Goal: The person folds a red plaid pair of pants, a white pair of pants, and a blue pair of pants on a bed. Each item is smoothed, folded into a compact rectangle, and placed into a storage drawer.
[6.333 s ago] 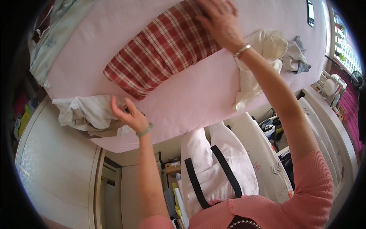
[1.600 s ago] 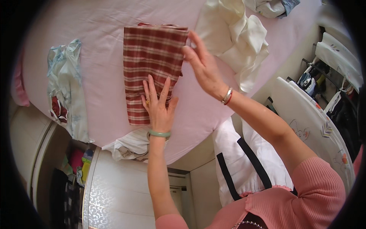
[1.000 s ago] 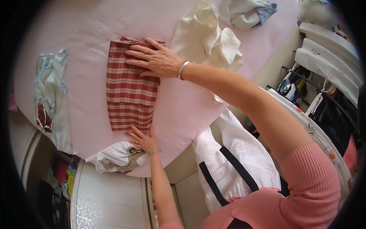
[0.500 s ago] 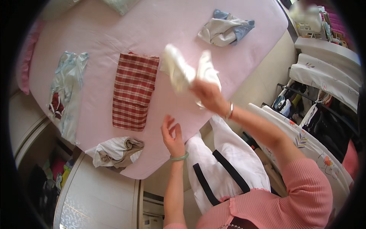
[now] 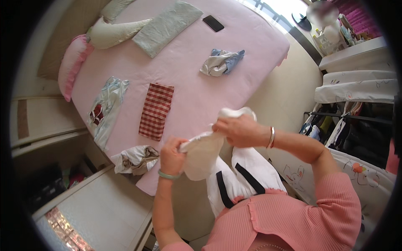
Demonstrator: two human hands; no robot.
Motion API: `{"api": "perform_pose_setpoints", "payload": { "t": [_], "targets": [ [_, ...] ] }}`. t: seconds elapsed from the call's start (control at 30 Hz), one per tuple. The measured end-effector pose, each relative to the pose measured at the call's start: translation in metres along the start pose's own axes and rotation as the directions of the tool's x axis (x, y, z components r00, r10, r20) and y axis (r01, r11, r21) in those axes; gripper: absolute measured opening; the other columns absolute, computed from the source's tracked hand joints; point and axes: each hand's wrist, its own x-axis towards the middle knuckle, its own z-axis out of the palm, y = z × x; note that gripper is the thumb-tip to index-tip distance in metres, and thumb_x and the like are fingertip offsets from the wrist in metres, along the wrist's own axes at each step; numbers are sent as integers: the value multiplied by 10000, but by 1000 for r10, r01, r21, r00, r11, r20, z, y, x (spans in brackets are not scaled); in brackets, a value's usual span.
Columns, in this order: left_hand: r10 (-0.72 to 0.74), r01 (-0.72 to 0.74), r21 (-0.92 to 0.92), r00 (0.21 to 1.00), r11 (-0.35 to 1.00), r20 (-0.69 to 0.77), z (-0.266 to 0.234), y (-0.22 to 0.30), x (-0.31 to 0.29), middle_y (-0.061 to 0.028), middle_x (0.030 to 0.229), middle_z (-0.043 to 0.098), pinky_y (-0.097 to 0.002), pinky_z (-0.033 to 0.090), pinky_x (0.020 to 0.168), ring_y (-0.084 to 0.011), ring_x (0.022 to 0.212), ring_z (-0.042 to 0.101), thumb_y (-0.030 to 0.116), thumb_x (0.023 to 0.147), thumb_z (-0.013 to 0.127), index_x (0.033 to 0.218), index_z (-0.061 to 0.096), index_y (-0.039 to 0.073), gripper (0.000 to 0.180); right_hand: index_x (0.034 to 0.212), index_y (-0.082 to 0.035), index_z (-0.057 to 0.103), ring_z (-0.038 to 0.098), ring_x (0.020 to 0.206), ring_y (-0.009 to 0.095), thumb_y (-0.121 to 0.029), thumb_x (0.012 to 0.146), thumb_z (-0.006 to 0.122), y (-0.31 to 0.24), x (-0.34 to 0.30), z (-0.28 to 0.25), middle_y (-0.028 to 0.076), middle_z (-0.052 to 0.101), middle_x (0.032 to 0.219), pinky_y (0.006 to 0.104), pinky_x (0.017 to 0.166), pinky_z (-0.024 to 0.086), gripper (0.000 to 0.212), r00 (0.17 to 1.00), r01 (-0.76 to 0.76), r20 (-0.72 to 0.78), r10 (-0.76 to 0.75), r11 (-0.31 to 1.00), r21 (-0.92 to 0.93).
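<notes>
Both my hands hold a small white and cream cloth garment (image 5: 204, 155) in front of me, off the near edge of the bed. My left hand (image 5: 172, 156) grips its left edge, fingers closed. The bunched white part is in my right hand (image 5: 243, 130), with a piece showing above the knuckles. A thin cream panel hangs down between the hands; the garment's exact kind is not plain. Beyond them, a folded red checked cloth (image 5: 156, 111) lies flat on the bed.
On the pink bed (image 5: 188, 88) lie a pale patterned garment (image 5: 109, 106), a crumpled white and beige garment (image 5: 136, 160), a blue and white garment (image 5: 222, 62), a phone (image 5: 213, 23) and a folded grey-green cloth (image 5: 169, 28). A clothes rack (image 5: 351, 117) stands at right.
My left hand was open and apart; now it grips the garment's edge. My right hand has lowered the garment toward me. The view has shifted, bringing the phone into sight.
</notes>
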Motion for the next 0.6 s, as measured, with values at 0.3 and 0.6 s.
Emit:
{"api": "perform_pose_setpoints", "payload": {
  "t": [0.3,0.6],
  "targets": [
    [-6,-40,-130,943,991,-333,-105,84,-25,-36,830,634,-266,473,701,-131,738,587,-100,743,524,877,662,22,228,1015,-6,646,583,726,195,-120,854,541,-49,-36,-136,121,619,787,327,684,470,224,950,105,-312,5,936,335],
    [178,-249,-247,944,936,-278,-188,185,-54,47,776,557,-194,408,654,-24,726,491,84,886,451,904,639,-2,208,1152,-97,632,620,867,146,-154,824,686,-125,-86,-220,50,641,954,296,804,511,337,861,306,-443,-251,950,57]
  ]
}}
